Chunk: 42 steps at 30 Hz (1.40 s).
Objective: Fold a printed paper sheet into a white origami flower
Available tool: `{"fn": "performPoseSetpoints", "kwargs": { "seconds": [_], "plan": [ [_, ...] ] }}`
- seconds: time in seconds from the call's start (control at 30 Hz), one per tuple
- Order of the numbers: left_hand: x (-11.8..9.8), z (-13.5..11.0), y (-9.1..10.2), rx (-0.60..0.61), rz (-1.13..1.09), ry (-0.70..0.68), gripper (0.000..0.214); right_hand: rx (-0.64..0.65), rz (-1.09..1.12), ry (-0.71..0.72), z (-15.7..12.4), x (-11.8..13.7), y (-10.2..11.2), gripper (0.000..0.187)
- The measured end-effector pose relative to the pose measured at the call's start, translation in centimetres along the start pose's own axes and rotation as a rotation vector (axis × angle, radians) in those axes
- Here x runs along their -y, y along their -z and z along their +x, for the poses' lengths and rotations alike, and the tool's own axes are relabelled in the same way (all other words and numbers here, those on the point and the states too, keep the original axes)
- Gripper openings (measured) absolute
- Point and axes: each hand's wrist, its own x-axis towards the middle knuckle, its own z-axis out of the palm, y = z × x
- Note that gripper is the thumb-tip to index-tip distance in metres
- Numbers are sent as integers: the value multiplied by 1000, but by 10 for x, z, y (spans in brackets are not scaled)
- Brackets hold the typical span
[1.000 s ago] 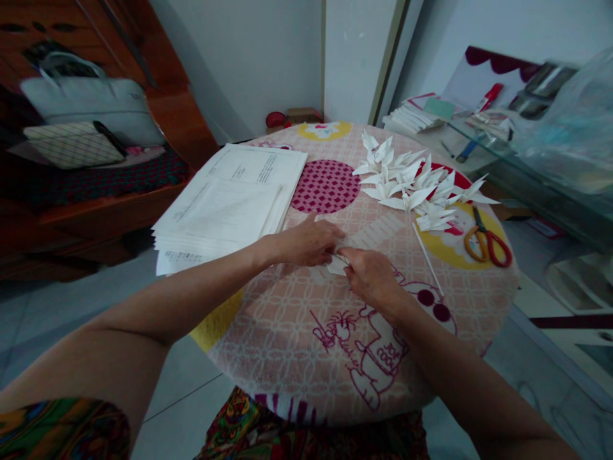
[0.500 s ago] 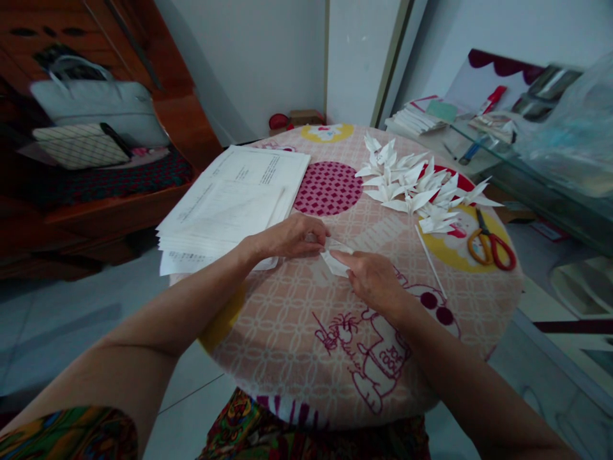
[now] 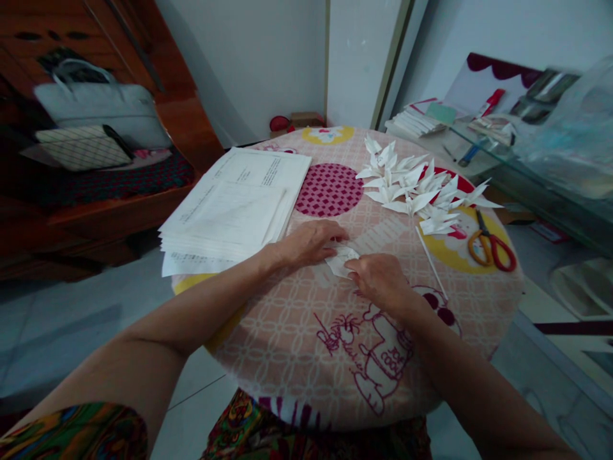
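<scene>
A small folded piece of white paper (image 3: 341,262) lies between my hands, low over the cloth-covered round table (image 3: 287,332). My left hand (image 3: 316,241) is closed at the paper's upper left side, its fingers bent over the edge. On the right side, my right hand (image 3: 380,276) pinches the paper between thumb and bent fingers. Several folded white paper cranes (image 3: 412,182) sit in a cluster at the table's far right. To the left is a thick stack of printed paper sheets (image 3: 239,211), with smaller blank sheets on top.
Scissors (image 3: 491,246) with orange and red handles lie near the table's right edge. A thin white strip (image 3: 431,263) rests left of them. Beyond the table's right side stands a glass shelf (image 3: 517,166) with papers and a plastic bag. A wooden bench (image 3: 119,207) holding bags is at left.
My left hand has shifted right, reaching further over the top of the folded paper. My right hand has moved slightly right and its fingers are more curled.
</scene>
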Motion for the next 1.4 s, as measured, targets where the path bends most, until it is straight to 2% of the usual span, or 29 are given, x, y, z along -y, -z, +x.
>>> {"fn": "performPoseSetpoints", "kwargs": {
  "seconds": [0.1,0.2,0.3,0.4,0.57,0.77,0.9,1.0,1.2,1.4],
  "plan": [
    [-3,11,-3,43,34,-17,27,-59,18,-95,-4,-5,1,18],
    [-2,14,-5,36,-13,-29,22,-148,30,-202,-9,-8,-3,32],
    [2,11,-10,-11,-57,-59,23,-156,57,-228,-14,-8,-9,41],
    [7,6,-15,-42,-76,-108,27,-106,74,-164,-17,-9,-11,36],
    [13,4,-19,-61,-140,-154,25,-116,37,-139,-17,-10,-9,41],
    [23,5,-26,-129,-125,-206,23,-50,19,-85,-15,-3,-6,28],
    [29,4,-30,-169,-104,-256,23,-93,1,-40,-15,0,-10,25],
    [28,3,-30,-181,-101,-267,22,-167,67,42,-12,-4,-17,22],
    [25,1,-15,-119,-136,-208,23,-322,300,260,-3,-18,-35,20],
    [30,-6,7,11,-277,-61,24,-354,355,300,-2,-20,-38,24]
  ]
}}
